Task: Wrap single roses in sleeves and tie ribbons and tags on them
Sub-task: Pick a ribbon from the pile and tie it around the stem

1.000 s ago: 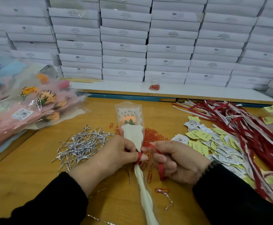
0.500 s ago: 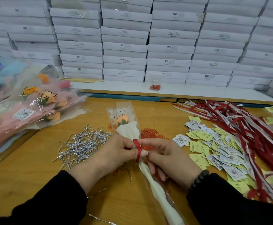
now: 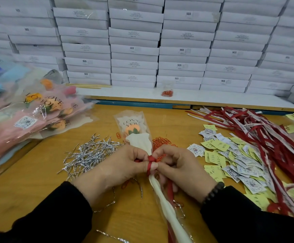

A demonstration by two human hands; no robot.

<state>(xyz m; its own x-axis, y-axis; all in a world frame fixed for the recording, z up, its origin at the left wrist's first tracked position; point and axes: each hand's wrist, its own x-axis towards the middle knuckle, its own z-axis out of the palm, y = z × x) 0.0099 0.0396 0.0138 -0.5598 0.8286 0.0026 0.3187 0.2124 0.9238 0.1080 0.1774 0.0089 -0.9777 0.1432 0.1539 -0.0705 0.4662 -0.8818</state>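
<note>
So the one rose (image 3: 132,129) being worked on sits inside a clear sleeve (image 3: 132,120) printed LOVE YOU, with cream paper (image 3: 141,143) bunched under the orange bud and twisting down into a long tail toward the camera; it lies on the wooden table (image 3: 37,172) right in the middle, bud end pointing away. A small clear bag (image 3: 167,90) on the white shelf behind holds a clump of red clips. Left hand (image 3: 118,165) is curled tight around the neck of the sleeve, thumb pressing the red ribbon (image 3: 150,163) that loops round it; right hand (image 3: 179,165) is curled in too, pinching the same ribbon at the knot, with a ribbon end trailing under its palm. Compared with half a second ago the two hands have closed in on each other, the loop looks cinched tighter with a little bunch on top, and the stem tail has swung back a bit closer to straight. Counts: one rose in hand, two hands, one beaded bracelet (image 3: 212,192) on the right wrist. The silver twist ties (image 3: 92,153), paper tags (image 3: 230,158), red and white ribbons (image 3: 258,130), finished wrapped roses (image 3: 29,120) on the left and stacked white boxes (image 3: 134,50) are all piles too big to count.
</note>
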